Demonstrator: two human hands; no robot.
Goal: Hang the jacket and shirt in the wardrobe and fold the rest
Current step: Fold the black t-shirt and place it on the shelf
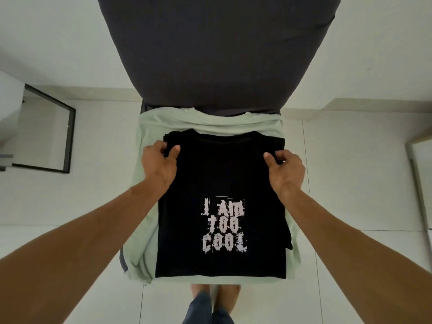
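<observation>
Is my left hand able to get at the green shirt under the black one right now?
Probably yes, once it lets go. The left hand pinches the black T-shirt, which covers most of the green shirt, but the green shirt's left edge lies bare right beside that hand.

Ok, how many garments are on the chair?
2: a black printed T-shirt on top, and a pale green garment spread under it. Others may be hidden beneath.

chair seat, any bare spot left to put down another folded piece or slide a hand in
Crowded: the green garment covers the seat, the black tee lies on it, left hand and right hand pinch its shoulders. Free: green margin left of the tee; floor tiles either side of the chair.
</observation>
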